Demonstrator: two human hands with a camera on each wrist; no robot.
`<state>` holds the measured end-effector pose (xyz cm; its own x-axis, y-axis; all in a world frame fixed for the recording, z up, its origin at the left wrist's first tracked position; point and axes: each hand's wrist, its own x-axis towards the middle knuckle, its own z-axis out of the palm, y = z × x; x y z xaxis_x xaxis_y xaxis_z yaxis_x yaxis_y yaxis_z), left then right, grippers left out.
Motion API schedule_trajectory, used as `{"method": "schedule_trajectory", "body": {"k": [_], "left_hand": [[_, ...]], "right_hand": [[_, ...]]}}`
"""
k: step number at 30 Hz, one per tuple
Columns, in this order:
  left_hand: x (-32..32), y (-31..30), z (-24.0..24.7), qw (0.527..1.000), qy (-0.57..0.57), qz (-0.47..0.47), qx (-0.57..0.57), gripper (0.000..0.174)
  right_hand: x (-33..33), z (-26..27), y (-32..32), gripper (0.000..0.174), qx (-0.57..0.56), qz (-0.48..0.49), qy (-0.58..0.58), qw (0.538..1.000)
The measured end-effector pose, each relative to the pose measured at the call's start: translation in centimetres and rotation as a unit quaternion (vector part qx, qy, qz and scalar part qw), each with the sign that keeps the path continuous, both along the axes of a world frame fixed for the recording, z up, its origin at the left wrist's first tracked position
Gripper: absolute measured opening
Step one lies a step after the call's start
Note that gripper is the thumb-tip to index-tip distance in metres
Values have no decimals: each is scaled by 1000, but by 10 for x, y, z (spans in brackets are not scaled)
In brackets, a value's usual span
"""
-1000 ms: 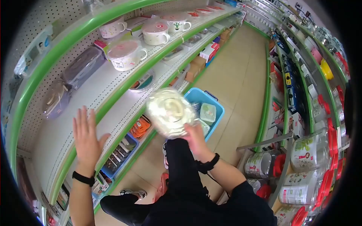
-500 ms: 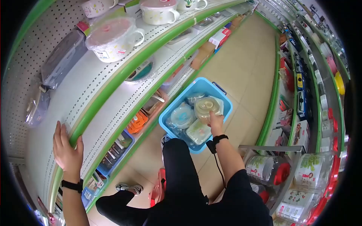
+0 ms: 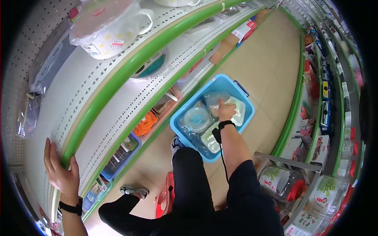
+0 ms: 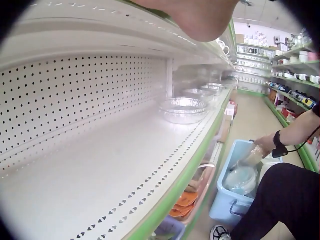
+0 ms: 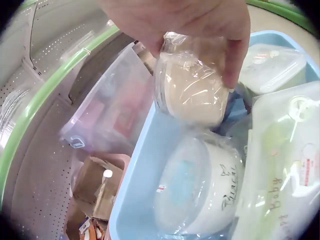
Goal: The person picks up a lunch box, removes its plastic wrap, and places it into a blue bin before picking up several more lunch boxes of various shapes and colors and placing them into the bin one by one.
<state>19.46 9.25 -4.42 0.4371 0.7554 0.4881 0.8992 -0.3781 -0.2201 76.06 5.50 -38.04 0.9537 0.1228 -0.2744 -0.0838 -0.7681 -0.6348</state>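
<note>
My right hand (image 3: 226, 110) is down in a blue plastic bin (image 3: 176, 122), gripping a beige food container (image 5: 192, 92) in clear wrap, thumb on one side and fingers on the other. Beside it in the bin lie a round white wrapped container (image 5: 200, 185) with printed lettering and a flat container with a pale lid (image 5: 285, 165). Another pale-lidded container (image 3: 238, 112) sits at the bin's far right. My left hand (image 3: 63, 175) rests on the green front edge of the upper shelf (image 3: 98, 102), fingers extended and thumb apart.
A large wrapped white mug (image 3: 106, 35) stands on the upper shelf. Foil trays (image 4: 185, 110) are on the shelf below. Low down are orange packets (image 3: 145, 122) and a small blue basket (image 3: 122, 157). Clear jars with red lids (image 3: 281, 183) stand at the right, near a red stool (image 3: 165, 194).
My right hand has lowered the wrapped container from above the shelf-side aisle into the blue bin. My left hand has come down from the air onto the shelf edge. The head view has tilted downward.
</note>
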Motion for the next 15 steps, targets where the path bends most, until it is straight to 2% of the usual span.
{"method": "schedule_trajectory", "body": {"k": [3, 6, 9, 12, 15], "left_hand": [[1, -1, -1, 1000, 1, 4, -2, 55], [1, 0, -1, 1000, 5, 5, -4, 54], [2, 1, -1, 1000, 7, 1, -4, 53], [1, 0, -2, 1000, 8, 4, -6, 52], [1, 0, -2, 1000, 13, 5, -4, 52]], "right_hand": [[4, -4, 4, 93, 25, -35, -5, 999], [13, -24, 5, 92, 126, -105, 12, 986], [24, -33, 7, 91, 116, -118, -27, 986], [40, -34, 7, 89, 128, -96, 13, 987], [53, -31, 5, 89, 129, -55, 5, 990]]}}
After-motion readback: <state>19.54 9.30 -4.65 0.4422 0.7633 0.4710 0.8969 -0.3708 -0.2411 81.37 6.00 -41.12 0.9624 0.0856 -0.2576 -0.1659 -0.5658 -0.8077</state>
